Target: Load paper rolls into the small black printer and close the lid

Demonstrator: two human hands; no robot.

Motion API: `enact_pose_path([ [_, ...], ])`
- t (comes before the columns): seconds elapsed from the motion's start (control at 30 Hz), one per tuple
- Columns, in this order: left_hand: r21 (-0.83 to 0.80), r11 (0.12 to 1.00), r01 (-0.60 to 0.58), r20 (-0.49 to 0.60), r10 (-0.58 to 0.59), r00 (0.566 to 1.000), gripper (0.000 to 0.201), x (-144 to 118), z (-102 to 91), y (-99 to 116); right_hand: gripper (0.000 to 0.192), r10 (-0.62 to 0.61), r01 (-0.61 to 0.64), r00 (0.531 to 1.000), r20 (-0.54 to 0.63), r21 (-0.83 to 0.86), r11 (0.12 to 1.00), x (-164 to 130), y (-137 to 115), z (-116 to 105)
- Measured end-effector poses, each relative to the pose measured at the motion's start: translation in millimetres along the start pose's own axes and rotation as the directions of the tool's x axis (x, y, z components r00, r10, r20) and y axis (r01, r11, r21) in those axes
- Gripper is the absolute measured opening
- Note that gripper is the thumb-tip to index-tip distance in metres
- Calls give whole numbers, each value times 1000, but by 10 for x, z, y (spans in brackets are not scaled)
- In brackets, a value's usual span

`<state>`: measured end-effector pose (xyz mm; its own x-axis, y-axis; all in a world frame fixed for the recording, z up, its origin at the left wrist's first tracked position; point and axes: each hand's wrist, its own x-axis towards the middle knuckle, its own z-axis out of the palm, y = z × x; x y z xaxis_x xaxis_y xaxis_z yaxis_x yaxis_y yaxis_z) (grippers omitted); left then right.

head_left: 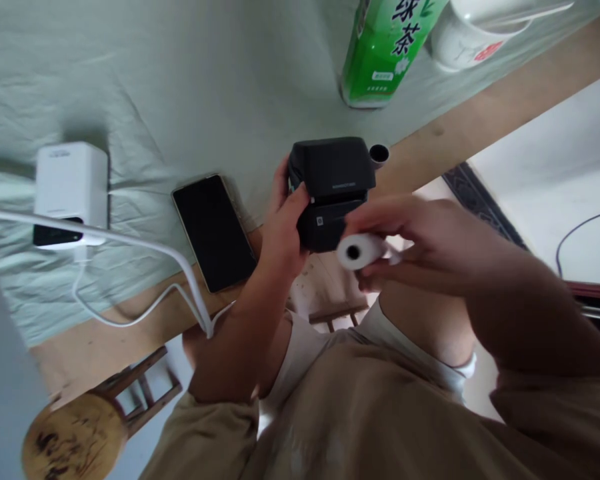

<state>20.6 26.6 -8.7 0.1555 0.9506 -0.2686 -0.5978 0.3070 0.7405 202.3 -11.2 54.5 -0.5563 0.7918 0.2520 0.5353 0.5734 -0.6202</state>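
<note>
A black printer (331,190) is showing beside a white paper roll (361,251). A black phone (213,231) and a white charger (71,187) with white cable (145,247) are lying on pale green cloth (180,80). The bottle (385,50) is showing green with dark characters. The desk (480,113) edge is showing tan wood.

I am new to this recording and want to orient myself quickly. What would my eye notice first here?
First, the black box-shaped device at the centre, gripped by the left hand, with the right hand holding a small white paper roll just in front of it. Next, the bright green bottle at the top, and the dark phone lying left of the hands.
</note>
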Motion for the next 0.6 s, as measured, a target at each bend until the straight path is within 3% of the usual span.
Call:
enact_pose_path([
  [0.07,24,999,-41,27,41,999,40,-8,-20,-20,35,-23,27,992,125,-31,999,122,-83,0],
  [0.1,31,998,-52,32,51,998,42,-12,-28,-28,32,-28,33,992,121,-42,999,174,-91,-2],
  [0.2,20,999,-31,37,31,999,51,-24,-33,-31,31,30,-36,998,-50,-123,992,270,-28,-7],
  [0.3,-25,999,-32,71,34,997,47,-24,-17,-15,30,29,-65,965,-260,-129,990,310,79,-2],
  [0.37,-43,998,-46,84,49,995,44,-21,-4,-1,23,28,-82,950,-312,-163,983,334,137,6],
  [0.5,-24,1000,-10,66,12,998,46,-23,13,22,5,4,-78,974,-228,-316,945,389,195,38],
  [0.6,-32,999,4,83,-2,997,50,-29,11,24,7,-8,-61,973,-229,-293,954,409,184,69],
])
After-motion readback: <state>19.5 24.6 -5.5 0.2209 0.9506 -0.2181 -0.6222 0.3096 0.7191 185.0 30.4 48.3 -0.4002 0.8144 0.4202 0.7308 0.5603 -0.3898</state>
